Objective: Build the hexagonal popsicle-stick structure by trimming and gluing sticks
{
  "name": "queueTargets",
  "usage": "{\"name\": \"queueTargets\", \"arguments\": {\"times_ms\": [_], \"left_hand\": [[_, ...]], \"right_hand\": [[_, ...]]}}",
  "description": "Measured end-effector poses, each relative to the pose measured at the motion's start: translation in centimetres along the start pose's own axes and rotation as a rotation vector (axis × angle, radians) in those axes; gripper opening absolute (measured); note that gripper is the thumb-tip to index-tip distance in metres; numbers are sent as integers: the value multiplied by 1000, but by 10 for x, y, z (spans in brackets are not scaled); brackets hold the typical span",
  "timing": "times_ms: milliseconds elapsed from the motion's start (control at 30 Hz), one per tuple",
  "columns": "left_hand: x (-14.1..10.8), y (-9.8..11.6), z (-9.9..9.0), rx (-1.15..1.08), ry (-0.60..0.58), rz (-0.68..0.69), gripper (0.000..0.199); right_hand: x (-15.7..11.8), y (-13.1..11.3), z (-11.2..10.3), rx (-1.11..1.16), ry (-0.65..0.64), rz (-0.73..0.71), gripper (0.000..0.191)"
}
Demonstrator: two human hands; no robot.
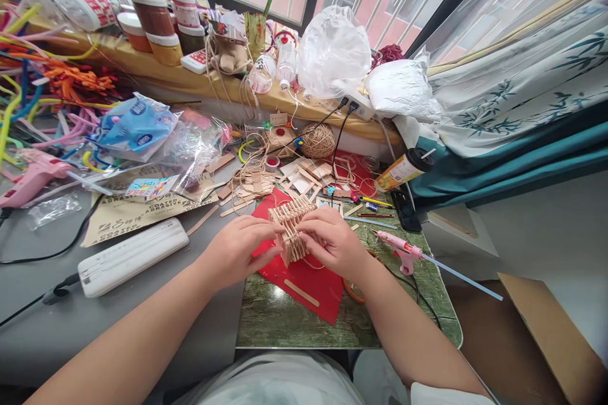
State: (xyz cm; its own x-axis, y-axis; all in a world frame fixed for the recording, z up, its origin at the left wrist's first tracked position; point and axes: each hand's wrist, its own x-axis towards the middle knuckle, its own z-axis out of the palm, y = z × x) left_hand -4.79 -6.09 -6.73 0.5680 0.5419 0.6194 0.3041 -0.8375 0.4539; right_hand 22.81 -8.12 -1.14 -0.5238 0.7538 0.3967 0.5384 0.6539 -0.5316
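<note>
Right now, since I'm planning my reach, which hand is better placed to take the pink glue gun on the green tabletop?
Probably your right hand: it's nearer the pink glue gun, while your left hand is on the far side of the craft-stick piece.

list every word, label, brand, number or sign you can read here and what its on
"COATED ABRASIVE", repeated: brown sandpaper sheet
Too small or blurred to read: the sheet's logo and larger characters; print on the blue packet, the bottle with red characters, the drink cup and the red-and-white box
</note>
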Motion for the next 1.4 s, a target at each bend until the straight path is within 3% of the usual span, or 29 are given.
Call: {"name": "queueTargets", "arguments": {"times_ms": [100,200,400,667,733,833,933,1133,1400], "left_hand": [[-1,1,1,-23,5,-44,39],[-2,0,1,-53,11,-40,16],[-1,-2,1,-104,55,-52,16],[0,1,2,-119,86,-88,9],[-1,2,5,-153,138,-160,5],[-4,1,10,-236,255,-372,3],[-5,-3,13,-382,393,-535,9],[-4,-17,7,-556,477,-685,27],[3,-38,0,-938,660,-869,27]], "right_hand": [[-13,7,-4,-15,208,98,19],[-29,17,-3,-10,366,267,18],[-51,28,16,181,275,459,32],[-48,36,37,379,385,525,29],[-49,38,38,411,397,540,29],[-51,39,39,416,404,546,29],[-53,40,39,421,401,545,29],[-54,44,40,422,401,559,31],[-57,44,42,480,398,601,29]]}}
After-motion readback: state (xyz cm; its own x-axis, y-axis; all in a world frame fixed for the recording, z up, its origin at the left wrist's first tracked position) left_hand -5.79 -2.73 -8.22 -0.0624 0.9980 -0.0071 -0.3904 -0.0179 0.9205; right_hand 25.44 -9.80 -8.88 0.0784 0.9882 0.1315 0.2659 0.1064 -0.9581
